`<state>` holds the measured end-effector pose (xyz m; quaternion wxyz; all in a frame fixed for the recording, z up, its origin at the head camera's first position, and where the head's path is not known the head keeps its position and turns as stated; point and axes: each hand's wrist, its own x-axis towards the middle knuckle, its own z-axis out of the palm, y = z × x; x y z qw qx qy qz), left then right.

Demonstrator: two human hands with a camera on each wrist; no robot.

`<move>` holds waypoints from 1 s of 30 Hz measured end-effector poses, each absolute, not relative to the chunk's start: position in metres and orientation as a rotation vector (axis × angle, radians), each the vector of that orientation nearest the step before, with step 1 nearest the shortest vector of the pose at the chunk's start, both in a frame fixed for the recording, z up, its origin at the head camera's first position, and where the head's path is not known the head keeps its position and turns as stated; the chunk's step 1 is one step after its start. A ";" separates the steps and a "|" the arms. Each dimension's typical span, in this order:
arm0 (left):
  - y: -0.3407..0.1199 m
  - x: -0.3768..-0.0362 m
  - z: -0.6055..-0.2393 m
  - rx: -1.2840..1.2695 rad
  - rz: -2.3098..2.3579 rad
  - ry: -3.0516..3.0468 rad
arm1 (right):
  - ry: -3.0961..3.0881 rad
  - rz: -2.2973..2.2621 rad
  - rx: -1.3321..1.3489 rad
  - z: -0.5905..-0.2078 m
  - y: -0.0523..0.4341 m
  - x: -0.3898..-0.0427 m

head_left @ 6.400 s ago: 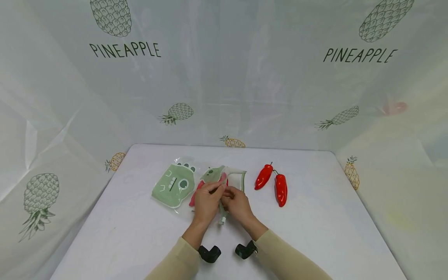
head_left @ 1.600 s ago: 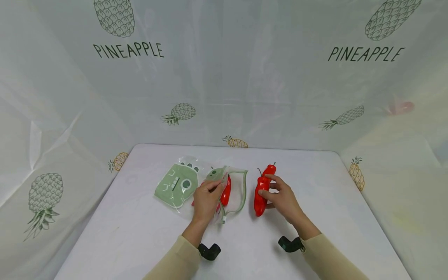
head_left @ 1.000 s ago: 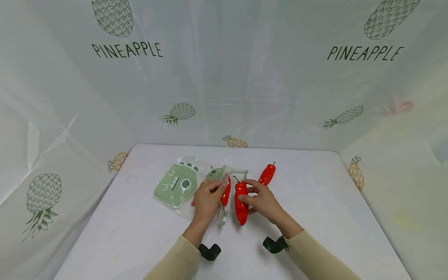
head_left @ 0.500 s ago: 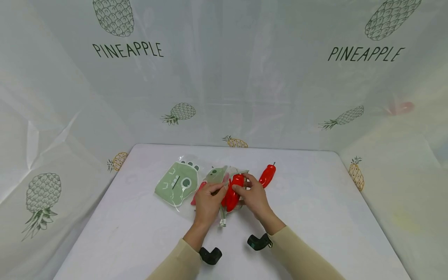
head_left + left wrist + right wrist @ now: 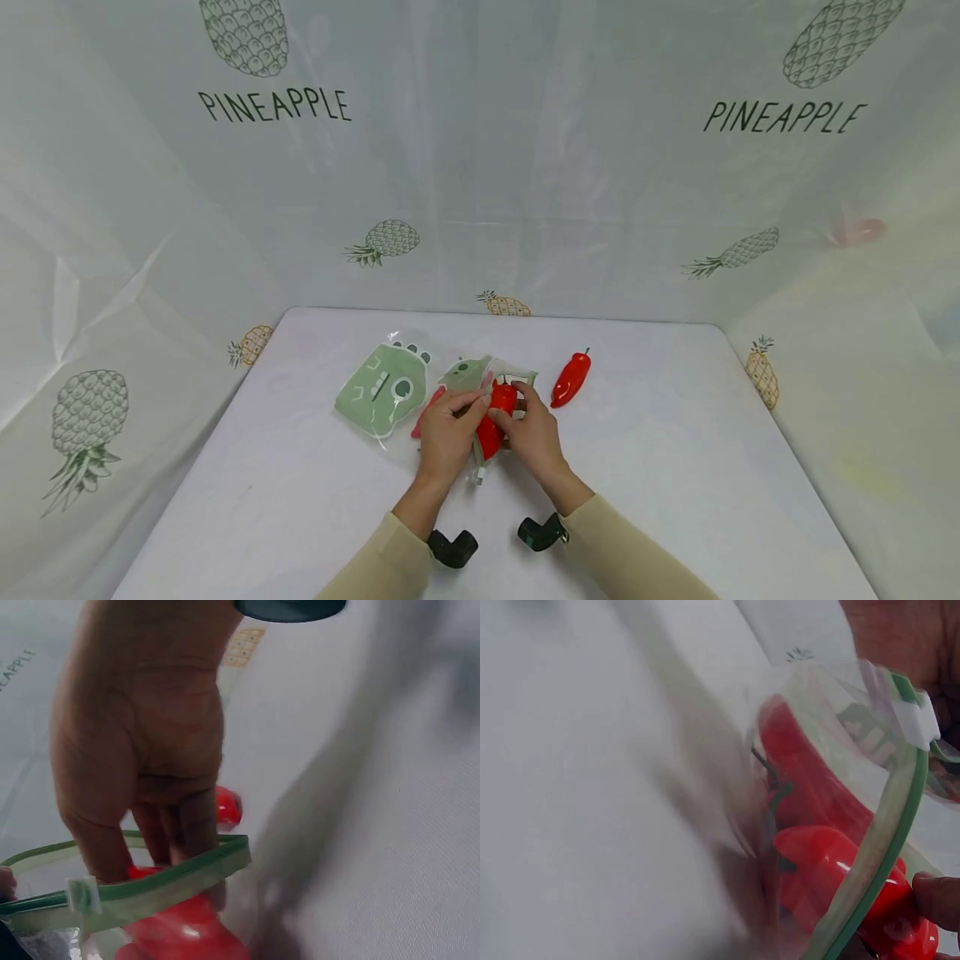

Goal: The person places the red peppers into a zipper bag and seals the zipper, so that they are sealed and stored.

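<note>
A clear slider zip bag with a green cartoon-monster print (image 5: 381,390) lies on the table, its mouth towards the right. My left hand (image 5: 447,433) pinches the bag's edge near the mouth. My right hand (image 5: 531,432) holds a glossy red chili pepper (image 5: 504,396) at the opening. In the right wrist view, that pepper (image 5: 900,919) passes inside the green zip rim (image 5: 900,817), and another red pepper (image 5: 802,761) lies within the bag. The left wrist view has the right hand's fingers (image 5: 199,825) reaching down past the rim, near the white slider (image 5: 82,895).
One more red chili pepper (image 5: 571,379) lies on the white table (image 5: 660,467), right of the hands. A black wrist camera (image 5: 453,548) is worn on each wrist. Pale pineapple-printed curtains (image 5: 480,167) stand behind and at both sides.
My right hand has left the bag's mouth, picked up the nearer chili pepper on the right and carried it left into the bag's opening. My left hand has stayed at the bag's edge.
</note>
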<state>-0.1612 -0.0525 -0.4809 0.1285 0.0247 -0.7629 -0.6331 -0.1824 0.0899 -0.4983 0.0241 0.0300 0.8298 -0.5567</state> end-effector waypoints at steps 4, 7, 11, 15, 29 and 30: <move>-0.051 -0.160 -0.477 0.068 -1.875 -2.211 | 2.502 -1.746 0.068 -0.501 0.088 -0.182; -0.049 -0.159 -0.477 0.067 -1.902 -2.197 | 2.403 -1.819 0.050 -0.504 0.087 -0.183; -0.048 -0.160 -0.477 0.065 -1.920 -2.173 | 2.351 -1.849 0.030 -0.508 0.085 -0.184; -0.048 -0.160 -0.475 0.060 -1.921 -2.152 | 2.412 -1.773 0.039 -0.511 0.082 -0.184; -0.050 -0.166 -0.483 0.077 -1.923 -2.125 | 2.466 -1.773 -0.039 -0.523 0.079 -0.188; -0.051 -0.166 -0.483 0.075 -1.918 -2.123 | 2.474 -1.763 -0.045 -0.524 0.079 -0.188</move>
